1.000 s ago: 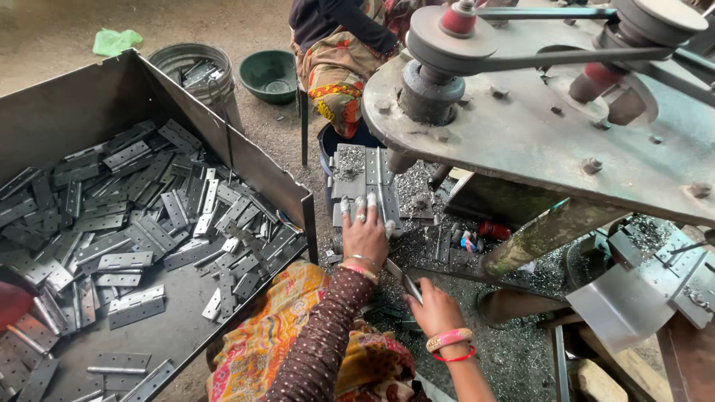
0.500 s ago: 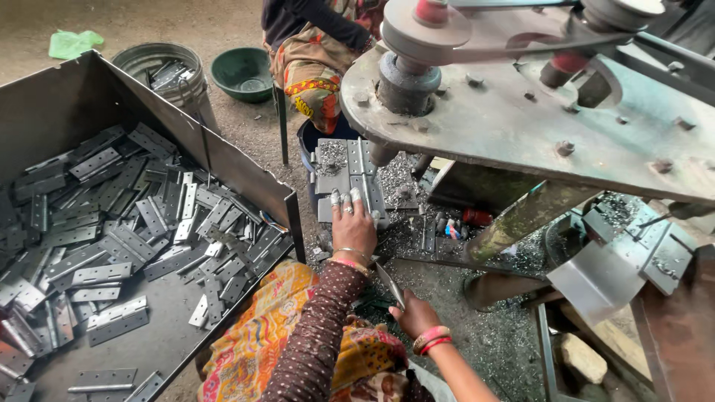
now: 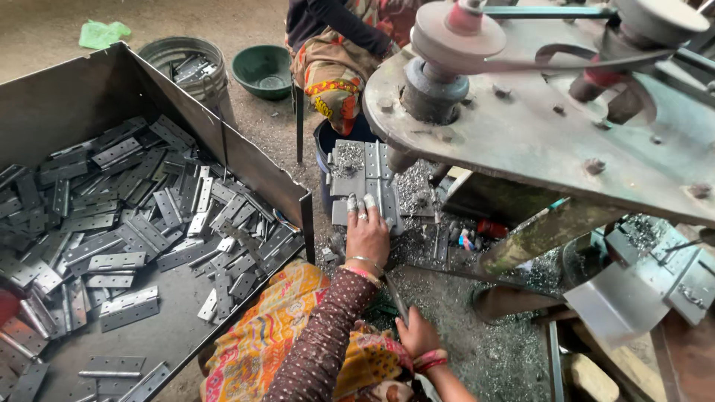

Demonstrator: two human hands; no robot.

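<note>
Clearly the piece in hand is a flat steel hinge [image 3: 363,175], lying opened out on the small work plate under the spindle of the belt-driven drilling machine [image 3: 521,126], with curled metal swarf heaped on and around it. The person's left hand [image 3: 366,231] lies flat on its near edge, fingers [image 3: 357,205] together and pressing down rather than curled around anything. The right hand [image 3: 417,333] sits lower, closed around a thin dark lever [image 3: 397,299] that rises toward the machine. Judging by its look, the hinge is stiff, fairly heavy for its size and sharp at its cut edges, and loose swarf would likely let it slide; holding it flat near the knuckle, well clear of the spindle, seems soundest. A large metal bin [image 3: 67,104] of like hinges [image 3: 126,238] stands at the left, and another person [image 3: 335,45] sits beyond the machine.
</note>
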